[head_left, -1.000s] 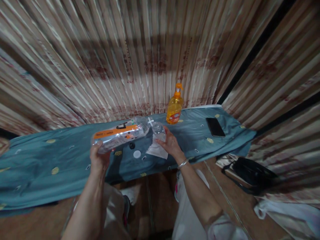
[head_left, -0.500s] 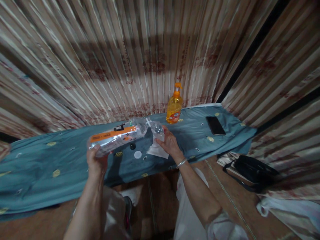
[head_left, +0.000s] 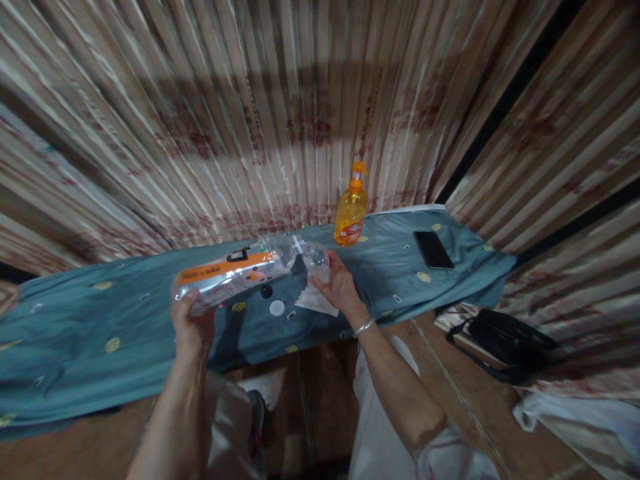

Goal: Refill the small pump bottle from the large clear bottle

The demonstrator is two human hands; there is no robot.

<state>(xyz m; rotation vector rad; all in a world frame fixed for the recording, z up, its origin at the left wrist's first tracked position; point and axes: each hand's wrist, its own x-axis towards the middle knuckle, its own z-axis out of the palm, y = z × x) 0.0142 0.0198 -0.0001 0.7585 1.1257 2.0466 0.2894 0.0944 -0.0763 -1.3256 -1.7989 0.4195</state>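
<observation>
My left hand (head_left: 193, 320) is closed around the base end of a large clear plastic bottle (head_left: 230, 277) with an orange and silver label. The bottle lies tilted in the air, its neck toward the right. In my right hand (head_left: 340, 283) is a smaller clear plastic bottle (head_left: 316, 257), gripped near its base. The two bottle necks meet, mouth to mouth as far as I can see. Below them on the cloth are a white cap (head_left: 277, 308), a dark cap (head_left: 267, 291) and a white piece of paper or tissue (head_left: 317, 301).
An orange pump bottle (head_left: 351, 217) stands at the back of the teal-cloth-covered bench (head_left: 140, 340), against the pleated curtain (head_left: 295, 100). A black phone (head_left: 433, 250) lies to the right. On the floor at right are a black bag (head_left: 505, 343) and a white plastic bag (head_left: 575, 423).
Both hands and bottles hold almost the same pose. The view has shifted very slightly.
</observation>
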